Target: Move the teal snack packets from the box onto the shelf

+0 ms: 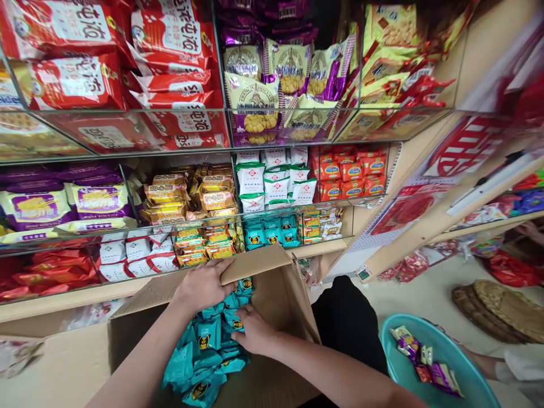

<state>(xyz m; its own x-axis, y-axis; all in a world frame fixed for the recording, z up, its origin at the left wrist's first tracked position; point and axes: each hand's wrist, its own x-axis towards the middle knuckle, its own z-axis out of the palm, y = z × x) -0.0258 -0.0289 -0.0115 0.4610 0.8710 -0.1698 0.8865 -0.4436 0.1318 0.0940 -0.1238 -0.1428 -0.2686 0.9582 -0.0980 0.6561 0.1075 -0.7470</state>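
An opened cardboard box [293, 306] stands in front of me, with a heap of small teal snack packets [208, 337] inside, each with a black and yellow print. My left hand [206, 286] grips the raised box flap [259, 263] at the far side, thumb inside the edge. Inside the box, my right hand [255, 331] has its thumb and fingers closed around packets at the right of the heap; its fingertips are partly hidden among them. Matching teal packets [272, 231] sit in a lower shelf compartment just beyond the flap.
Glass-fronted shelves hold red bags [76, 82], purple biscuit packs [255, 102], white packets [276, 184] and small orange-red packs [352, 170]. On the floor at right is a teal basin [395, 340] with a few snacks. Woven round mats [505, 309] lie beyond; a person's arm [480, 362] shows beside the basin.
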